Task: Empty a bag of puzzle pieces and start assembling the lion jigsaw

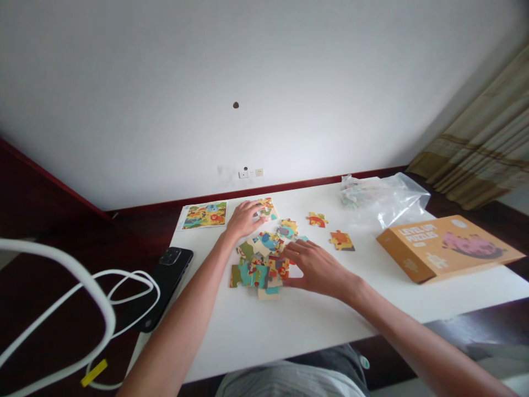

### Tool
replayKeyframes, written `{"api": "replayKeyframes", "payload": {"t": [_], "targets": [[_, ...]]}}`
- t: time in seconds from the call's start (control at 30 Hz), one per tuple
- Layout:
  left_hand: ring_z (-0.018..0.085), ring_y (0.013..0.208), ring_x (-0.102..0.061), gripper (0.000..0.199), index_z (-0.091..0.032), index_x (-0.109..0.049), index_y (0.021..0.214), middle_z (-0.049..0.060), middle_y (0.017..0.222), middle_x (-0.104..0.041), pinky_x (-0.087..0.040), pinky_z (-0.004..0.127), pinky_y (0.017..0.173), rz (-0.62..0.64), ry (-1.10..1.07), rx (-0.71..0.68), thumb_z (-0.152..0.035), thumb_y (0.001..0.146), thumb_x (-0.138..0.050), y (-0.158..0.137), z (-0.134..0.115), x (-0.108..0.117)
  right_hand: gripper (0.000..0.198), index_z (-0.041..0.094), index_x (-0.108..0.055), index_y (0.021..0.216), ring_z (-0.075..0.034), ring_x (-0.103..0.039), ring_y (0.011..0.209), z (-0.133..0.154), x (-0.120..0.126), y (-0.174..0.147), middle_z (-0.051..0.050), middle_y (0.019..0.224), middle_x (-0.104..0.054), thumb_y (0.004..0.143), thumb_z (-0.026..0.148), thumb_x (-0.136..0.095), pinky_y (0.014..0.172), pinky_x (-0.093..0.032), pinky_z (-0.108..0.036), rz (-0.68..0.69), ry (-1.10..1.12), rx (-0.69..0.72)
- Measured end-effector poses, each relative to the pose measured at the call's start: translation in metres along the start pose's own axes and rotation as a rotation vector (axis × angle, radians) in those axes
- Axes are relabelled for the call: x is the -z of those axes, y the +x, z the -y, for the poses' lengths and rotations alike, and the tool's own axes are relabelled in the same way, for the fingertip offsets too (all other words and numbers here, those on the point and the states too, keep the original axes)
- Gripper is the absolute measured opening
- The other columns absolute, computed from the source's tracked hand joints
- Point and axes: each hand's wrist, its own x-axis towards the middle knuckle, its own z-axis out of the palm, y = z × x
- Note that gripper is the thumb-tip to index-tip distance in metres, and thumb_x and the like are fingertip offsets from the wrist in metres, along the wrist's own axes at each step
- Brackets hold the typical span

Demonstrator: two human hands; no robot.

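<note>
My left hand (pixel 244 219) lies at the far side of the table, its thumb and fingers apart at the left edge of a few puzzle pieces (pixel 269 209) that appear to be together. Nearer to me, my right hand (pixel 314 267) rests with spread fingers against the right side of a heap of colourful puzzle pieces (pixel 253 274). Its fingertips touch the heap, and some pieces are hidden under them. To the right of the heap, one red and yellow puzzle piece (pixel 317 219) and an orange puzzle piece (pixel 342 240) lie apart.
A picture card (pixel 205 215) lies at the back left. A black phone (pixel 169 286) with a white cable (pixel 99 309) is at the left edge. On the right are a cardboard puzzle box (pixel 450 248) and a clear plastic bag (pixel 384 196). The wall (pixel 248 132) stands behind the table.
</note>
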Motion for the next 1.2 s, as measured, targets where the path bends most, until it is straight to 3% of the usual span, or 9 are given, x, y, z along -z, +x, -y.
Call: {"api": "replayKeyframes", "payload": {"t": [0.13, 0.27, 0.43, 0.57, 0.73, 0.87, 1.0, 1.1, 1.2], "targets": [[0.029, 0.140, -0.046, 0.050, -0.032, -0.064, 0.139, 0.003, 0.151, -0.056, -0.036, 0.050, 0.121, -0.004, -0.001, -0.003, -0.058, 0.097, -0.055, -0.001, -0.001, 0.001, 0.036, 0.029, -0.069, 0.125, -0.026, -0.067, 0.105, 0.004, -0.004, -0.007, -0.006, 0.112, -0.073, 0.091, 0.038, -0.071, 0.096, -0.050, -0.041, -0.037, 0.062, 0.005], [0.028, 0.142, -0.046, 0.054, -0.029, -0.061, 0.143, 0.005, 0.152, -0.055, -0.035, 0.048, 0.122, -0.026, -0.013, 0.001, -0.059, 0.098, -0.054, -0.003, -0.003, 0.003, 0.030, 0.027, -0.069, 0.115, -0.027, -0.066, 0.101, -0.005, 0.016, -0.021, -0.006, 0.106, -0.073, 0.087, 0.037, -0.073, 0.090, -0.051, -0.039, -0.085, 0.023, -0.077], [0.028, 0.144, -0.045, 0.053, -0.028, -0.062, 0.142, 0.006, 0.152, -0.055, -0.036, 0.047, 0.123, -0.050, -0.061, 0.032, -0.057, 0.097, -0.056, -0.001, -0.004, 0.005, 0.024, 0.024, -0.066, 0.105, -0.026, -0.067, 0.092, -0.048, 0.035, -0.035, -0.008, 0.103, -0.071, 0.090, 0.043, -0.067, 0.082, -0.050, -0.038, -0.320, -0.107, -0.324], [0.026, 0.138, -0.052, 0.039, -0.027, -0.068, 0.133, 0.005, 0.145, -0.061, -0.040, 0.045, 0.121, -0.069, -0.158, -0.003, -0.044, 0.099, -0.058, 0.008, -0.024, 0.011, 0.031, 0.022, -0.063, 0.099, -0.026, -0.067, 0.082, -0.087, 0.028, -0.032, -0.008, 0.095, -0.070, 0.090, 0.052, -0.065, 0.073, -0.047, -0.037, -0.454, -0.220, -0.529], [0.024, 0.136, -0.054, 0.033, -0.028, -0.070, 0.129, 0.001, 0.137, -0.069, -0.034, 0.045, 0.125, 0.059, -0.164, -0.320, -0.040, 0.101, -0.055, 0.019, -0.092, 0.013, 0.037, 0.022, -0.062, 0.097, -0.026, -0.067, 0.081, -0.111, 0.016, -0.018, -0.008, 0.092, -0.071, 0.091, 0.058, -0.062, 0.073, -0.044, -0.036, -0.425, -0.318, -0.524], [0.025, 0.129, -0.059, 0.028, -0.026, -0.074, 0.119, 0.006, 0.128, -0.071, -0.043, 0.040, 0.116, 0.168, -0.137, -0.481, -0.038, 0.097, -0.062, 0.018, -0.132, 0.002, 0.040, 0.020, -0.064, 0.103, -0.026, -0.068, 0.081, -0.117, 0.018, -0.007, -0.009, 0.095, -0.072, 0.089, 0.058, -0.066, 0.072, -0.044, -0.035, -0.339, -0.310, -0.526], [0.021, 0.110, -0.068, 0.024, -0.025, -0.076, 0.112, 0.004, 0.118, -0.074, -0.050, 0.035, 0.104, 0.235, -0.153, -0.473, -0.038, 0.098, -0.061, 0.012, -0.136, -0.004, 0.036, 0.022, -0.069, 0.100, -0.023, -0.068, 0.082, -0.132, 0.023, -0.004, -0.007, 0.094, -0.074, 0.086, 0.054, -0.072, 0.073, -0.046, -0.031, -0.203, -0.142, -0.534], [0.021, 0.107, -0.068, 0.022, -0.027, -0.079, 0.102, 0.002, 0.113, -0.075, -0.049, 0.035, 0.102, 0.272, -0.162, -0.468, -0.041, 0.097, -0.063, 0.008, -0.131, 0.000, 0.026, 0.023, -0.074, 0.103, -0.022, -0.069, 0.087, -0.151, 0.027, -0.003, -0.007, 0.100, -0.074, 0.095, 0.044, -0.062, 0.080, -0.049, -0.031, -0.259, -0.027, -0.476], [0.020, 0.102, -0.069, 0.022, -0.025, -0.080, 0.090, 0.002, 0.105, -0.076, -0.049, 0.034, 0.099, 0.306, -0.158, -0.473, -0.040, 0.096, -0.065, 0.008, -0.130, 0.011, 0.030, 0.023, -0.078, 0.110, -0.023, -0.070, 0.093, -0.167, 0.029, 0.002, -0.010, 0.107, -0.075, 0.099, 0.028, -0.051, 0.089, -0.050, -0.034, -0.259, -0.063, -0.442]]}}
